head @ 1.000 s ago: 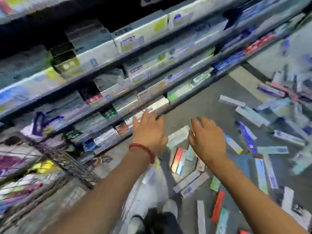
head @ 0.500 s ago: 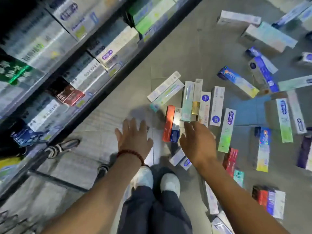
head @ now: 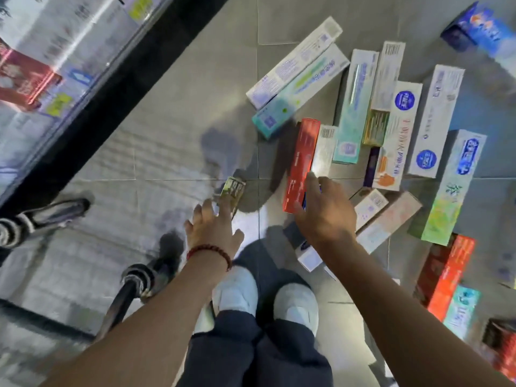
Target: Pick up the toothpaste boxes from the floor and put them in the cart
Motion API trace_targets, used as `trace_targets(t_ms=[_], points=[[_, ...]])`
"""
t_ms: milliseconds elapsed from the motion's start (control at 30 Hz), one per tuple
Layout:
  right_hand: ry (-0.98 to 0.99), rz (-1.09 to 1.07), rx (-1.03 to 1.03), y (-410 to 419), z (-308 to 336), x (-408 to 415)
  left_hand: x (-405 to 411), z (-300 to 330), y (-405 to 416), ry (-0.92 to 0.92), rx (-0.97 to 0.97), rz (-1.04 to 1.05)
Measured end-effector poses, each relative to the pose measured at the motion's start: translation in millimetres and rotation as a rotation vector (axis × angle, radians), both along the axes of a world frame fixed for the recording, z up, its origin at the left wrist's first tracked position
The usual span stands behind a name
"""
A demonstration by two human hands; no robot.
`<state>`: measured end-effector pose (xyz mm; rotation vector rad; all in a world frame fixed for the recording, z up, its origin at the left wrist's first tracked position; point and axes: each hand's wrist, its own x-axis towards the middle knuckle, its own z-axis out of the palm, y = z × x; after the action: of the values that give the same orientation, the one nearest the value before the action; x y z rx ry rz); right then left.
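Note:
Several toothpaste boxes lie scattered on the grey tiled floor, most of them right of centre. My right hand [head: 324, 213] reaches down with fingers extended over the lower end of a red box [head: 303, 152]; no grip shows. A white box [head: 325, 149] lies beside the red one. My left hand [head: 213, 230], with a red bead bracelet, is spread open, its fingertips at a small green-gold box [head: 233, 191] standing on the floor. Of the cart only the wheels [head: 145, 277] and a dark frame bar [head: 117, 308] show at the lower left.
A store shelf [head: 117, 88] stocked with boxes runs diagonally along the upper left, its dark base at floor level. My white shoes [head: 237, 291] stand between my arms. More boxes, red-orange [head: 449, 275] and teal, lie at the right edge.
The view has dropped from the shelves to the floor. Both hands have moved lower and closer to the boxes; the right now covers the red box's end, the left reaches the green-gold box.

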<state>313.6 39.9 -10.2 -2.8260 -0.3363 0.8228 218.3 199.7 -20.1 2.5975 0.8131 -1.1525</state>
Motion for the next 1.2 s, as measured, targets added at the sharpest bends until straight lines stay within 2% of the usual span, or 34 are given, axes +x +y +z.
trace_targets(t_ms=[133,233,367,500,633,767,867,1000,1067,1200], points=[[0.129,-0.138,0.036,15,-45,12,-9,-40,10,-0.044,0.016,0.131],[0.097,-0.205,0.008,30,-67,22,-9,-61,12,-0.120,0.012,0.245],[0.010,-0.179,-0.100,47,-88,23,-16,-77,8,-0.213,-0.024,0.262],[-0.053,-0.032,-0.198,53,-100,13,-20,-79,7,-0.295,-0.047,0.292],[0.041,-0.152,-0.119,43,-89,17,-17,-65,12,-0.330,-0.115,0.350],[0.083,-0.155,0.008,24,-45,6,-8,-30,13,-0.338,-0.125,0.415],[0.077,-0.158,0.122,10,1,-1,6,8,10,-0.409,-0.135,0.441],[0.116,-0.223,0.318,2,68,3,36,69,8,-0.381,-0.251,0.619],[0.144,-0.259,0.413,1,105,12,52,104,2,-0.471,-0.331,0.723],[0.119,-0.312,0.603,-5,177,29,77,173,-10,-0.609,-0.407,0.789]])
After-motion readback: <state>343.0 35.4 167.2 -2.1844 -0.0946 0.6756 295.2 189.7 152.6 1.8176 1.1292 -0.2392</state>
